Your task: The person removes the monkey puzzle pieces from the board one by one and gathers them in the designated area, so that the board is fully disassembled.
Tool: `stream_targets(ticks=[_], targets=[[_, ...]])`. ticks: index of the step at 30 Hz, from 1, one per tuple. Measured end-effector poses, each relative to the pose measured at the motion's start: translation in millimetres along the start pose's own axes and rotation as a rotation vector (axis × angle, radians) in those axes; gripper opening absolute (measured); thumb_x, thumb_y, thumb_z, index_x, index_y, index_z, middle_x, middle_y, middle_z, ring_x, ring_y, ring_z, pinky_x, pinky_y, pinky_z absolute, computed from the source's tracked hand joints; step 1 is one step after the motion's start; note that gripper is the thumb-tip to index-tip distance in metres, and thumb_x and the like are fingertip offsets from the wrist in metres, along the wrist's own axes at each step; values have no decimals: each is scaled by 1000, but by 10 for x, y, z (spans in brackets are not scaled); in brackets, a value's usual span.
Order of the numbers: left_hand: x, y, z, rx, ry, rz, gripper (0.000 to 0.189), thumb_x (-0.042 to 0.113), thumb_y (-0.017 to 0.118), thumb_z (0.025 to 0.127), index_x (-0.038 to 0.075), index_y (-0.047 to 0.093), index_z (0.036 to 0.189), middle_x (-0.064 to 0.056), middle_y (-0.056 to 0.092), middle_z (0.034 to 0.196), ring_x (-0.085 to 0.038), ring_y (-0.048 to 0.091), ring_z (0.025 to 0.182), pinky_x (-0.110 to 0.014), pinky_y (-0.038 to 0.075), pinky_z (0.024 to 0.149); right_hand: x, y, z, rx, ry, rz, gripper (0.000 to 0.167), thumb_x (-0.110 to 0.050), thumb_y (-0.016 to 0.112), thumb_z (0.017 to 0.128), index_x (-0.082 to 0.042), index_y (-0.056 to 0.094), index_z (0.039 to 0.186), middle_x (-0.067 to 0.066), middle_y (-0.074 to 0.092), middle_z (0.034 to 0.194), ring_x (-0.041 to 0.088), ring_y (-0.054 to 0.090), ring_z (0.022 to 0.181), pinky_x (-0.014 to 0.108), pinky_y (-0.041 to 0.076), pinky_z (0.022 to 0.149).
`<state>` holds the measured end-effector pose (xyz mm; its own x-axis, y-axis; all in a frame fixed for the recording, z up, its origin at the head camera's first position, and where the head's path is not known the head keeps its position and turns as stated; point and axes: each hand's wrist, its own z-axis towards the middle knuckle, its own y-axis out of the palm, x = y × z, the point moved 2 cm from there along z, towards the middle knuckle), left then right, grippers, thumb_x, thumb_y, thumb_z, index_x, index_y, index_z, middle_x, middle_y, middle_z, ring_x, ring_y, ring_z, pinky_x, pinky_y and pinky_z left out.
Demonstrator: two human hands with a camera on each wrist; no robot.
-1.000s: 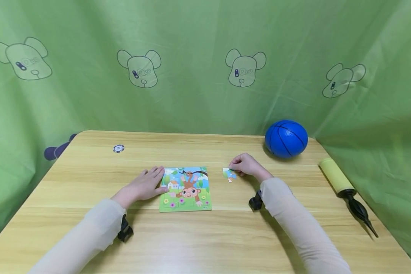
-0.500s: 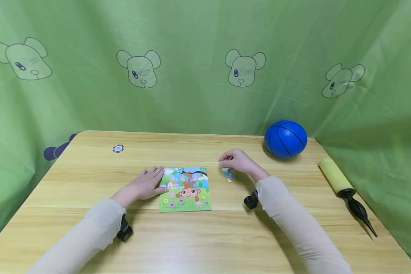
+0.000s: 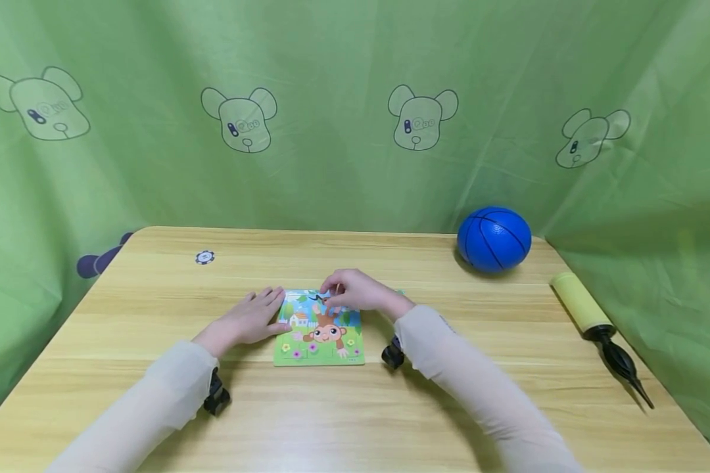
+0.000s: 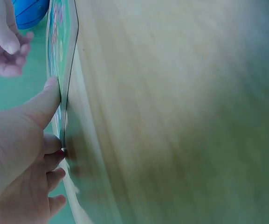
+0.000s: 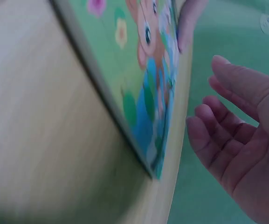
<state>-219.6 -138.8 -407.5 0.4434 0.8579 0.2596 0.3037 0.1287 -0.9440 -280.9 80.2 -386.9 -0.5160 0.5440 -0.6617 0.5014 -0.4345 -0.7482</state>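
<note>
A square jigsaw puzzle (image 3: 318, 353) with a hanging monkey, a small house and flowers lies on the wooden table. My left hand (image 3: 250, 320) rests at its left edge, thumb on the picture and fingers spread along the upper-left side. In the left wrist view the thumb (image 4: 45, 101) presses on the board. Over the puzzle's top edge hovers my right hand (image 3: 357, 290). Its loosely bent fingers (image 5: 204, 133) stand apart from the thumb in the right wrist view, nothing between them. A sliver of a loose puzzle piece (image 3: 401, 292) shows behind the right wrist, mostly hidden.
A blue ball (image 3: 494, 240) stands at the back right of the table (image 3: 307, 420). A yellow and black hand pump (image 3: 600, 338) lies along the right edge. A round chip (image 3: 204, 257) lies at the back left. Green curtain (image 3: 331, 164) hangs behind.
My right hand has left the loose piece and moved left over the puzzle's top edge. The left hand has stayed at the puzzle's left side.
</note>
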Motion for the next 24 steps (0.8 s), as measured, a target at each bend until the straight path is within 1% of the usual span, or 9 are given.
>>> stream_targets(ticks=[3, 5, 8, 11, 14, 19, 24], targets=[[2, 1, 8, 3, 1, -3, 75, 45, 45, 94, -6, 20, 143, -22, 16, 148, -38, 13, 135, -53, 10, 108, -63, 75, 78, -43, -56, -72, 22, -13, 66, 85, -1, 65, 105, 2, 54, 84, 14, 51, 74, 25, 46, 66], [2, 4, 15, 5, 2, -6, 75, 45, 46, 94, -6, 20, 143, -22, 16, 148, -38, 13, 135, -54, 10, 108, -90, 113, 117, -64, -59, -117, 24, -13, 66, 86, -1, 65, 107, 3, 53, 84, 14, 49, 73, 24, 45, 66], [3, 10, 25, 6, 2, -5, 76, 46, 46, 94, -6, 20, 143, -22, 17, 148, -38, 13, 135, -54, 11, 108, -110, 157, 162, -88, -29, -181, 26, -13, 65, 87, -2, 64, 111, 5, 53, 85, 16, 46, 74, 26, 43, 67], [3, 14, 30, 6, 2, -6, 75, 45, 46, 94, -6, 21, 143, -22, 17, 148, -38, 13, 135, -54, 11, 108, -82, 189, 204, -103, 22, -218, 29, -14, 65, 87, -6, 64, 114, 5, 52, 87, 16, 46, 75, 28, 42, 67], [2, 16, 32, 7, 1, -8, 75, 45, 46, 94, -6, 20, 143, -22, 17, 148, -38, 13, 135, -54, 11, 108, -57, 205, 224, -110, 40, -238, 32, -16, 66, 87, -9, 63, 118, 4, 52, 88, 15, 46, 76, 27, 42, 67], [-7, 23, 35, 7, -1, -8, 76, 45, 46, 94, -6, 20, 143, -21, 17, 148, -38, 13, 135, -54, 11, 108, -28, 224, 241, -136, 45, -248, 36, -18, 64, 88, -13, 60, 124, 2, 50, 89, 14, 44, 77, 25, 40, 66], [-22, 31, 38, 9, 0, -2, 76, 46, 46, 94, -6, 20, 143, -22, 18, 148, -38, 12, 135, -54, 11, 108, -23, 235, 240, -165, 48, -235, 38, -18, 61, 90, -16, 57, 128, 2, 48, 89, 16, 41, 76, 25, 36, 65]])
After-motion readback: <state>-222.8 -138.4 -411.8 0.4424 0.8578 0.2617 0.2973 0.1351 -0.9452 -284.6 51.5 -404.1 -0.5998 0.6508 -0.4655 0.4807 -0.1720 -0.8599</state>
